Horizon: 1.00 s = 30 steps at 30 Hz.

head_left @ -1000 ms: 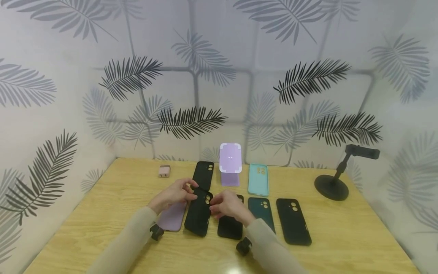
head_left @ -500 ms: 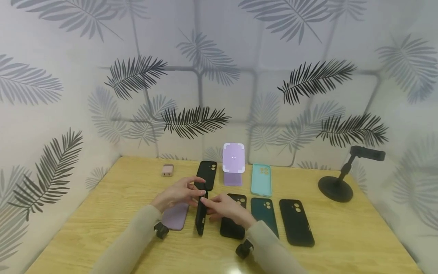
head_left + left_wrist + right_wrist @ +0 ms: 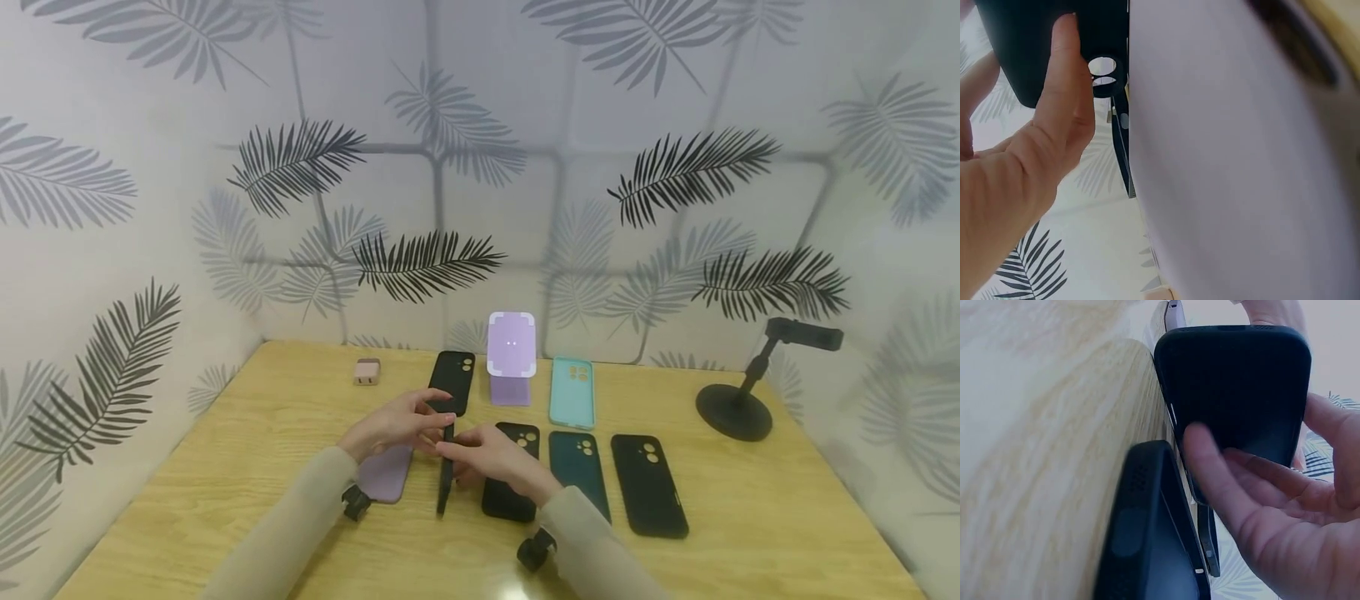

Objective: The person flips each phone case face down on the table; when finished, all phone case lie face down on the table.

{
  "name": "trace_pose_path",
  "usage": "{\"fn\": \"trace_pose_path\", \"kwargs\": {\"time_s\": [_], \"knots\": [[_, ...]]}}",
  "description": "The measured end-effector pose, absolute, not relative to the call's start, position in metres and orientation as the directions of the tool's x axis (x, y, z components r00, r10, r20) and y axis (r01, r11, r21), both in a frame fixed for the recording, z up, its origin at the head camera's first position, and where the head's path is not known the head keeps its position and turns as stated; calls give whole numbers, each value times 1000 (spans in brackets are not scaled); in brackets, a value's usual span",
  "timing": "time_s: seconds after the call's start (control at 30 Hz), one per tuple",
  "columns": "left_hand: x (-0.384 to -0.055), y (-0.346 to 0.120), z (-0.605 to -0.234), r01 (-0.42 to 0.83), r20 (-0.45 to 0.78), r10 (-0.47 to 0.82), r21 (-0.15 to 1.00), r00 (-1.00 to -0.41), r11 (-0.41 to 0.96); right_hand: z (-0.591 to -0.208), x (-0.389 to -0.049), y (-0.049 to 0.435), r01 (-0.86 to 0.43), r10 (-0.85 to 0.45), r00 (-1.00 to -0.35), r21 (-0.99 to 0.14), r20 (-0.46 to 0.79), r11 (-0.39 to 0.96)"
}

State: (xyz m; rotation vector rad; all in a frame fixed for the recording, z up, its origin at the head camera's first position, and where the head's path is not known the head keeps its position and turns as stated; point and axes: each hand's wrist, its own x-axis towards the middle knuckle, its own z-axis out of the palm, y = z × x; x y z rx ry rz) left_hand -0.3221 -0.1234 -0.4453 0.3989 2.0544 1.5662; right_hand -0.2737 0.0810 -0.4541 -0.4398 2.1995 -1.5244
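A black phone case [image 3: 445, 490] stands on its long edge between my hands, seen nearly edge-on in the head view. My left hand [image 3: 401, 425] grips its far upper part; in the left wrist view, a finger lies along its back [image 3: 1019, 44] beside two round camera holes. From the right, my right hand [image 3: 491, 457] holds its top side with thumb and fingers. The right wrist view shows its dark, hollow inner face [image 3: 1235, 381], with fingers reaching across it. A lilac phone case [image 3: 385, 477] lies under my left wrist, and another black phone case [image 3: 508, 498] beneath my right hand.
Behind are a further black case [image 3: 452, 379], a lilac stand [image 3: 512, 350], a turquoise case [image 3: 572, 396] and a pink charger plug [image 3: 367, 372]. To the right lie a dark teal case [image 3: 577, 467] and a black one [image 3: 649, 487], with a black phone holder [image 3: 738, 408] beyond.
The black case, first lying flat with its back up, has been tipped up onto its edge. My right hand has moved left to take hold of it.
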Motion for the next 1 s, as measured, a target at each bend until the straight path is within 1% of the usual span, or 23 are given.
{"fn": "trace_pose_path", "kwargs": {"time_s": [0.1,0.2,0.3,0.4,0.73,1.0], "knots": [[-322,-125,-446,-65,-232,536,948,-811,313,-454,-273,84,2,-501,-850,-953,-162,304],[-321,-126,-448,-56,-261,535,928,-803,369,-455,-272,86,22,-501,-849,-959,-168,283],[-321,-127,-449,-63,-293,520,908,-802,414,-455,-272,87,50,-487,-855,-962,-180,269],[-322,-127,-450,-59,-298,510,900,-807,433,-453,-272,87,78,-459,-866,-962,-196,263],[-322,-125,-450,-4,-266,519,892,-813,451,-453,-272,93,88,-369,-906,-946,-206,313],[-325,-125,-449,50,-247,484,852,-839,521,-456,-272,94,90,-340,-913,-924,-226,373]]}}
